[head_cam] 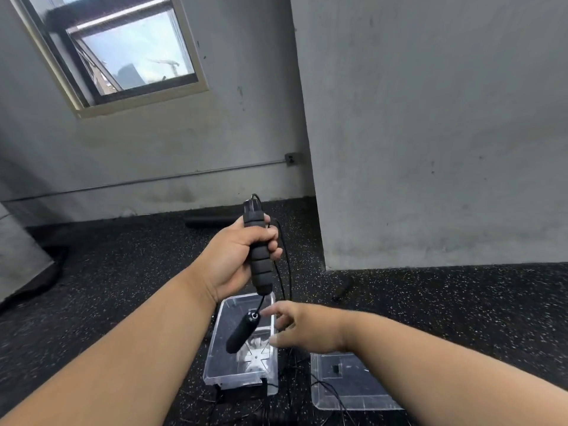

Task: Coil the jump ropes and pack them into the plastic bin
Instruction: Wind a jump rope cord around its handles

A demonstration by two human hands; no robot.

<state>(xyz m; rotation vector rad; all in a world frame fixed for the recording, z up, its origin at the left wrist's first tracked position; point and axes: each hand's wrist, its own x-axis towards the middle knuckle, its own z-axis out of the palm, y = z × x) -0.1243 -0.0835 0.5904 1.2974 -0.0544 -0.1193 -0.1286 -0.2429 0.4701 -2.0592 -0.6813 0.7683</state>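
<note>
Left hand (pixel 233 259) grips rope handle (pixel 257 250) above bin (pixel 215 361).

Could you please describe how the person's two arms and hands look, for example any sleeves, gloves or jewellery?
Both forearms are bare up to the frame edge; no sleeve is visible. The left hand and the right hand wear no gloves. I see no watch, bracelet or ring on either wrist or on the fingers, and no visible markings, though the right fingers are slightly blurred.
</note>
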